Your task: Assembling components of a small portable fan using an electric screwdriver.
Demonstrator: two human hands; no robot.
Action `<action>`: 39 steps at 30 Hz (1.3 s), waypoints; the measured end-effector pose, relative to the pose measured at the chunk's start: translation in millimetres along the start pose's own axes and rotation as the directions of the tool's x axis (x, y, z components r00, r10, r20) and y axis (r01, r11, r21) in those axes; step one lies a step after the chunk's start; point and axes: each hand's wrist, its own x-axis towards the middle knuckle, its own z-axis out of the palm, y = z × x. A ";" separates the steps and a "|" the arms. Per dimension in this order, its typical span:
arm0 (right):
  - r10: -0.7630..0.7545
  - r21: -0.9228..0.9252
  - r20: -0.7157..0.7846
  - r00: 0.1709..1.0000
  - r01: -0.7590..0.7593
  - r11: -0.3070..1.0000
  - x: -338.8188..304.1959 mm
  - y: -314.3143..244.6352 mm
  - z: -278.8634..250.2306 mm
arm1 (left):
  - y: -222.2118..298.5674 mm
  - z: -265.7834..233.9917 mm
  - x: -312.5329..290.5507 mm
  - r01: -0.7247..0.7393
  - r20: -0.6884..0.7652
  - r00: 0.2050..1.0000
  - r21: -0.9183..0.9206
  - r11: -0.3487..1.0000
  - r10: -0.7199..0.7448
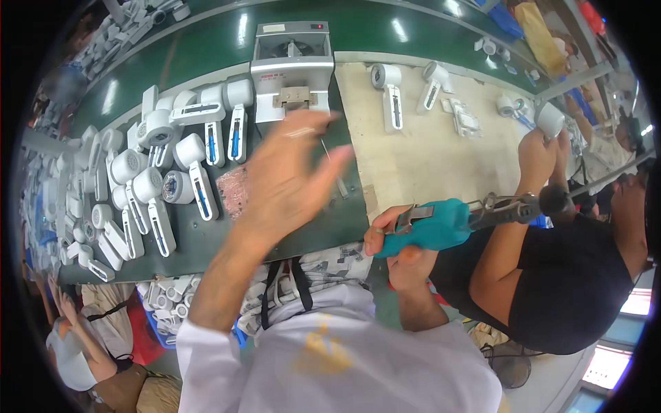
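Observation:
My left hand (292,172), slightly blurred, reaches over the bench with its thumb and fingers apart and nothing visible in it. It is in front of a silver screw feeder (292,72). My right hand (403,258) grips a teal electric screwdriver (437,226), whose dark front end points right, beside a co-worker. To the left of my left hand lie many white round-headed housings with long handles (201,189), some with blue parts inside the open handle. A pink, bubbled packet (234,189) lies beside my left wrist. A thin screwdriver (334,172) rests just right of my left hand.
A co-worker's hands (540,155) hold a white part at the right. Two white housings (392,96) and a small bag of parts (463,118) lie on the beige board (385,158). Below the bench at left stands a blue crate (162,337) of white parts. A green conveyor (385,31) runs behind.

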 end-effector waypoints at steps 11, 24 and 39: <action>-0.014 -0.137 -0.064 0.998 0.005 0.990 -24.2 -27.7 -25.0 | -32.6 229.2 93.5 0.133 0.174 0.969 0.220 0.966 -0.173; -0.080 -0.261 -0.059 0.995 0.062 0.963 30.2 -19.5 -3.5 | -8.3 12.1 -20.0 -0.042 0.240 0.970 -0.012 0.999 0.044; -0.437 -0.228 0.196 0.878 0.475 0.850 206.1 39.2 112.5 | -69.1 -13.2 -44.8 0.014 0.299 0.953 0.098 0.995 -0.043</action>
